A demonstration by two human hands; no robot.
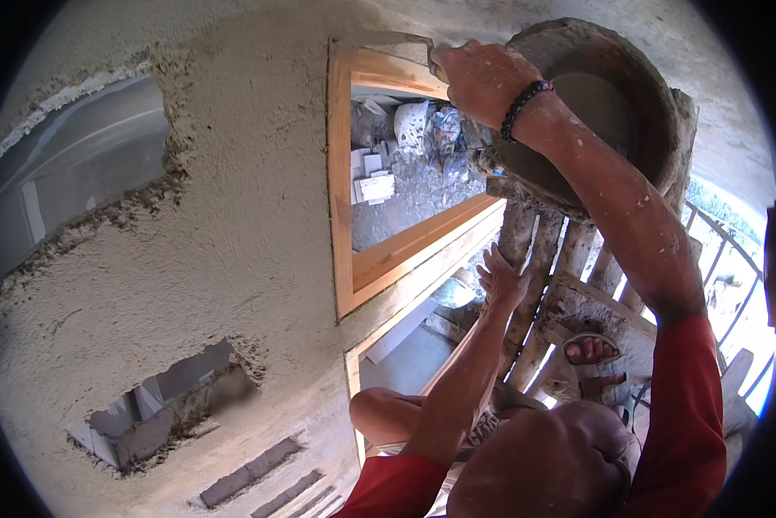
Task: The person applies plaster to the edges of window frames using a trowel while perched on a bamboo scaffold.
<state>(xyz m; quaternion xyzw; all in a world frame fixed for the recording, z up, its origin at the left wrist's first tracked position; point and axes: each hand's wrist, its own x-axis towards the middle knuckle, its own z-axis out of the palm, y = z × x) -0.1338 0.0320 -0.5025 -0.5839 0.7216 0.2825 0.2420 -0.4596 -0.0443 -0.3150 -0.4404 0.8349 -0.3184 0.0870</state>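
Note:
My right hand [487, 86] is closed round the handle of a trowel [386, 39]. The trowel's thin blade lies along the plastered wall [258, 216], just above the top of an orange-brown wooden frame [342, 186]. Beneath my right forearm stands a round, mortar-crusted tub [655, 86] with wet grey mortar [591, 99] in it. Lower down, my left hand [504, 281] has its fingers spread and holds nothing. It is over or against the wooden planks, beside the frame; whether it touches them I cannot tell.
Rough openings [172, 393] break the wall at left. Through the frame, a littered floor shows a white bucket [411, 125] and pale blocks [375, 186]. Gaps separate the planks [519, 233] by my sandalled foot [591, 354]. Metal railings [723, 246] stand at right.

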